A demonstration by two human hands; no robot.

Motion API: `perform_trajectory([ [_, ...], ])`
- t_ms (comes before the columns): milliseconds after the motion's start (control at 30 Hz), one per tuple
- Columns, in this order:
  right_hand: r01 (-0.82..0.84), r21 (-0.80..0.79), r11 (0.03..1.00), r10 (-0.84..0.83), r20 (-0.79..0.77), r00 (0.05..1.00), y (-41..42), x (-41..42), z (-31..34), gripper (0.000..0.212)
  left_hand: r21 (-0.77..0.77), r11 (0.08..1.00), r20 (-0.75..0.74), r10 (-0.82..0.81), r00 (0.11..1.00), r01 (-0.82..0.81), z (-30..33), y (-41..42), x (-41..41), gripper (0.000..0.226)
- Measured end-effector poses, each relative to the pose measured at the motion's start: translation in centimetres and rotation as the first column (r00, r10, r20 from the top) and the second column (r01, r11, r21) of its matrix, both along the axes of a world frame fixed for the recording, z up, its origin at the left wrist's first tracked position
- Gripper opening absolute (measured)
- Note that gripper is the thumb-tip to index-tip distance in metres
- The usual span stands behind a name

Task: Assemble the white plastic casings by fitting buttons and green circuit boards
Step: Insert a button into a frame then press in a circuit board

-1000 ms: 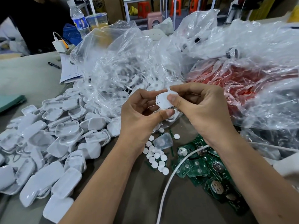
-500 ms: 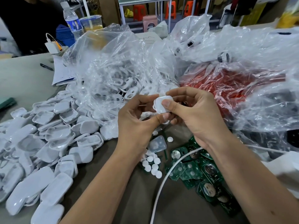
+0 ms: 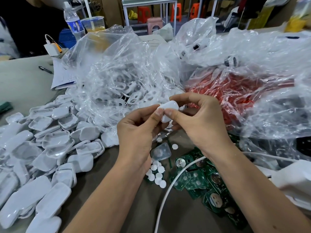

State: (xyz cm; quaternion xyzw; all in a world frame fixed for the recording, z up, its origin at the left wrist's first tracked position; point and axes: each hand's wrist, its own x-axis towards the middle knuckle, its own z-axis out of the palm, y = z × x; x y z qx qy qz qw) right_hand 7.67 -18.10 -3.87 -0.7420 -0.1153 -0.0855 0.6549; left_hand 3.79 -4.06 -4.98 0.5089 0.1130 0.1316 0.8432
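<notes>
Both hands hold one small white casing [image 3: 168, 107] above the table's middle. My left hand [image 3: 139, 130] pinches its left end with thumb and fingers, and my right hand [image 3: 198, 120] grips its right side, both thumbs pressed on its front face. Below the hands lie several round white buttons [image 3: 157, 175], one clear casing half [image 3: 160, 151] and a heap of green circuit boards [image 3: 200, 180]. A big pile of white casings [image 3: 50, 148] covers the table at the left.
A clear plastic bag [image 3: 117, 78] holding white shells sits behind the hands, with a bag of red parts [image 3: 235, 93] and more clear bags to the right. A white cable [image 3: 170, 190] runs across the boards. A water bottle [image 3: 72, 22], papers [image 3: 62, 76] and a pen [image 3: 45, 69] lie far left.
The casing has been turned in my fingers, its smooth back now up, and my left thumb has moved up beside the right thumb. The view shifted slightly down and left.
</notes>
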Motion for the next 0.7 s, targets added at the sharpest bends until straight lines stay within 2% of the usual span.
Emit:
perform_trajectory([
  [267,-0.01,0.081,0.997,0.012,-0.023,1.0,0.17,-0.17,0.13,0.026,-0.041,0.998,0.042,-0.046,0.998,0.048,0.24,0.17,0.13,0.021],
  [333,-0.016,0.109,0.994,0.021,-0.042,0.999,0.19,-0.19,0.13,0.019,-0.058,0.996,0.044,-0.059,0.997,0.061,0.31,0.23,0.21,0.023],
  [467,-0.003,0.174,0.985,0.014,-0.065,0.998,0.08,-0.22,0.28,0.005,-0.113,0.986,0.027,-0.117,0.993,0.119,0.47,0.38,0.32,0.021],
  [567,-0.003,0.194,0.981,0.015,-0.062,0.998,0.09,-0.25,0.37,0.003,-0.195,0.97,0.012,-0.148,0.989,0.147,0.56,0.22,0.33,0.025],
  [700,-0.002,0.217,0.976,0.017,-0.065,0.998,0.19,-0.38,0.41,0.004,-0.206,0.969,-0.028,-0.145,0.989,0.136,0.6,0.12,0.23,0.026],
])
